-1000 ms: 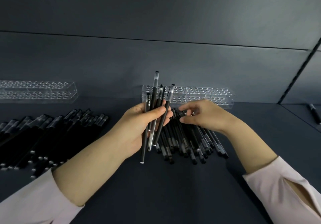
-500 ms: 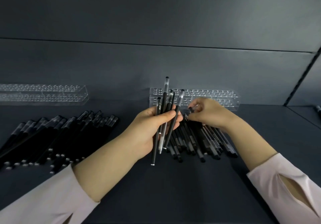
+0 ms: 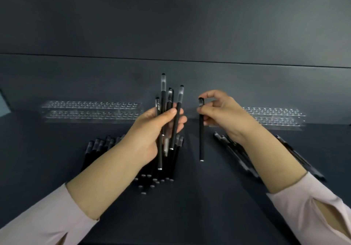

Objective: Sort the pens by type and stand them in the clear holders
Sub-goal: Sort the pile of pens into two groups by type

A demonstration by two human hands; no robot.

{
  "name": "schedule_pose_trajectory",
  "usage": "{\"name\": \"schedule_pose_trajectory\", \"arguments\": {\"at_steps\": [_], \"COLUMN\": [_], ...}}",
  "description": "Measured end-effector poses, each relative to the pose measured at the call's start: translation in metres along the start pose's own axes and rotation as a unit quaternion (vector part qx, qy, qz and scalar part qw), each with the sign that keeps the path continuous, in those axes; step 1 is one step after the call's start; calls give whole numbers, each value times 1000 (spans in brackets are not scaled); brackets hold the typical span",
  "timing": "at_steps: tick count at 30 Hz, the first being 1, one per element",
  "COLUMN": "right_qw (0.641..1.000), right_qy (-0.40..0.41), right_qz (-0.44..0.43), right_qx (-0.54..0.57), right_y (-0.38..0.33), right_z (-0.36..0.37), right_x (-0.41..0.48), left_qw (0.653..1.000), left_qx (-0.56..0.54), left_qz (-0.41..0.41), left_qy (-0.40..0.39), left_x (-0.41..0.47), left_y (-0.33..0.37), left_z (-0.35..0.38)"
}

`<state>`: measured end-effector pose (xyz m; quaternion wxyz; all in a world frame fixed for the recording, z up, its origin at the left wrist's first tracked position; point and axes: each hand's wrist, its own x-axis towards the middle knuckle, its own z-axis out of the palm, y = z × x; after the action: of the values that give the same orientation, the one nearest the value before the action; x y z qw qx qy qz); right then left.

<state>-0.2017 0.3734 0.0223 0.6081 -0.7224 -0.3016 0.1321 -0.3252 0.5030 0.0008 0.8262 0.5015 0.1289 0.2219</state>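
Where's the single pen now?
Head view, right of centre: the single pen hangs pinched near its cap by the right hand, beside the bundle in the left hand.

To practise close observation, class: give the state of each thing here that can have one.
Left hand, grips bundle of pens.
Bundle of pens, held upright.
Right hand, pinches single black pen near its cap.
Single black pen, hanging vertical, cap up.
Left clear holder, no pens seen in it.
Right clear holder, no pens seen in it.
Left pen pile, lying flat.
Right pen pile, lying flat.
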Motion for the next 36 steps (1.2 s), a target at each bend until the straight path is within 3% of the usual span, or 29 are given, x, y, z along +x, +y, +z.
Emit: {"name": "schedule_pose_trajectory", "arguments": {"at_steps": [10, 20, 24, 28, 33, 36], "right_qw": [996, 990, 996, 993, 988, 982], "right_qy": [85, 27, 42, -3, -19, 27], "right_qz": [40, 96, 73, 60, 46, 28], "right_qx": [6, -98, -17, 99, 146, 185], "right_y": [-6, 11, 2, -9, -10, -6], "right_z": [92, 119, 124, 134, 144, 145], "right_x": [17, 19, 17, 12, 10, 13], "left_qw": [999, 996, 995, 992, 991, 991], "left_qx": [41, 54, 52, 56, 63, 65], "left_qz": [1, -67, -83, -98, -99, -101], "left_qy": [22, -4, -32, -57, -70, -53], "left_x": [19, 16, 13, 7, 3, 2], "left_y": [46, 57, 52, 47, 44, 43], "left_z": [-107, -133, -129, -125, -123, -122]}}
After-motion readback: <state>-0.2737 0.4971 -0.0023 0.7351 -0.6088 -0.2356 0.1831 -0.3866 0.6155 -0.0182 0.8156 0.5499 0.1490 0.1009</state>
